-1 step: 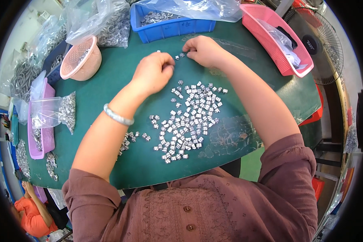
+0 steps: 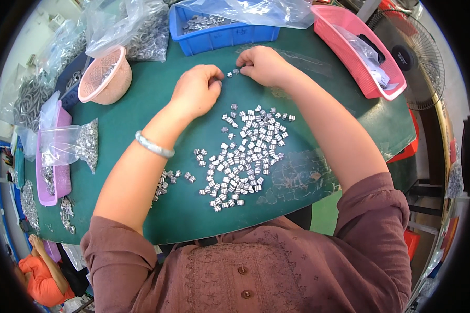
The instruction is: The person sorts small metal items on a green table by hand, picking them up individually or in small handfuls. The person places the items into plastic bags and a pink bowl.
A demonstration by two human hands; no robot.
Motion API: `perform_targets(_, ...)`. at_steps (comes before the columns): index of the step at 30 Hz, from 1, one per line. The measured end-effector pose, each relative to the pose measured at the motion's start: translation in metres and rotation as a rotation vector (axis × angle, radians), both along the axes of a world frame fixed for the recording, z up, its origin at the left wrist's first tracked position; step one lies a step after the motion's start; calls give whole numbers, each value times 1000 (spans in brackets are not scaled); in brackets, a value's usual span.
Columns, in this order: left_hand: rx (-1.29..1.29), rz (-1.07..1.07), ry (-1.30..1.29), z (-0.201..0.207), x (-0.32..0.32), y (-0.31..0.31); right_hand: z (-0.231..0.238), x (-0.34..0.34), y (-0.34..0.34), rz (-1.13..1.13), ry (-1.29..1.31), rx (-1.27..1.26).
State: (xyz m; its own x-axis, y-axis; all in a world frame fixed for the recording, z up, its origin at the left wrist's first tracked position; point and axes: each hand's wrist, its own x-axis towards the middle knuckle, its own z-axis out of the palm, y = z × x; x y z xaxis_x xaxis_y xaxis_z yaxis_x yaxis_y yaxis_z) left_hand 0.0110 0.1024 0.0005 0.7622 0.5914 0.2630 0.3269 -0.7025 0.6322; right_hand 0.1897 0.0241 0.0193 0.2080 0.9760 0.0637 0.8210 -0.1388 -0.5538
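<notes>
Near the far middle of the green table, my right hand (image 2: 263, 66) is curled, its fingertips drawn together just beside two small silvery metal pieces (image 2: 236, 71). My left hand (image 2: 196, 91) bends inward to their left, fingers curled toward the thumb. What lies in either hand's fingers, if anything, is hidden or too small to make out. Closer to me spreads a loose heap of similar small metal pieces (image 2: 245, 151), each a short ribbed block. A smaller cluster of pieces (image 2: 164, 182) is partly covered by my left forearm, which wears a pale bangle (image 2: 154, 146).
A blue bin (image 2: 224, 39) with metal parts stands at the back. Left are a peach basket (image 2: 107, 78), a purple basket (image 2: 62, 177) and bags of parts (image 2: 89, 141). At the right are a pink basket (image 2: 350, 57) and a fan (image 2: 407, 57). Another person (image 2: 44, 276) sits lower left.
My left hand has shifted slightly to the left and away from the two pieces. A small piece seen beyond its knuckles no longer shows. My right hand stays almost in place.
</notes>
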Motion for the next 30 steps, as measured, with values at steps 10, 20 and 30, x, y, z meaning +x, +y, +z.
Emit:
perform_targets(10,26,49,228,3,32,6,-9,5,6,27,-93,-45)
perform_targets(20,153,-50,217,12,-12,-7,-5,1,-9,206,-93,-66)
perform_targets(30,197,-164,212,13,-36,-7,18,-6,1,362,62,-141)
